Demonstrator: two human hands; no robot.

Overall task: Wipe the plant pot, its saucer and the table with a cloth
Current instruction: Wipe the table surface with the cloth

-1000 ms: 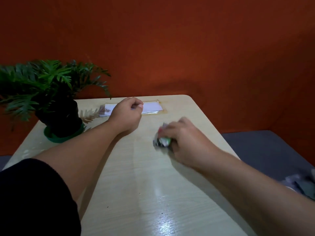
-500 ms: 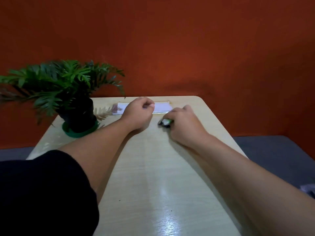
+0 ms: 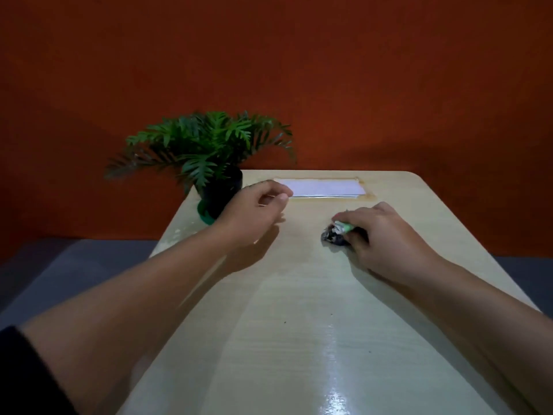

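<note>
A black plant pot (image 3: 224, 187) with green fern-like leaves stands in a green saucer (image 3: 204, 216) at the far left corner of the pale wooden table (image 3: 287, 324). My right hand (image 3: 386, 235) grips a crumpled dark cloth (image 3: 334, 233) with a green and white patch and presses it onto the table, right of centre. My left hand (image 3: 257, 211) hovers just right of the pot with its fingers loosely curled and holds nothing. It covers part of the pot's right side.
A white rectangular strip (image 3: 323, 187) lies flat near the table's far edge, between my hands and the orange wall. Small dark specks dot the glossy near half of the tabletop. Grey floor shows on both sides of the table.
My right hand has dragged the cloth back toward me and to the right. My left hand has loosened from a fist. The view has swung left, so the plant sits nearer the centre.
</note>
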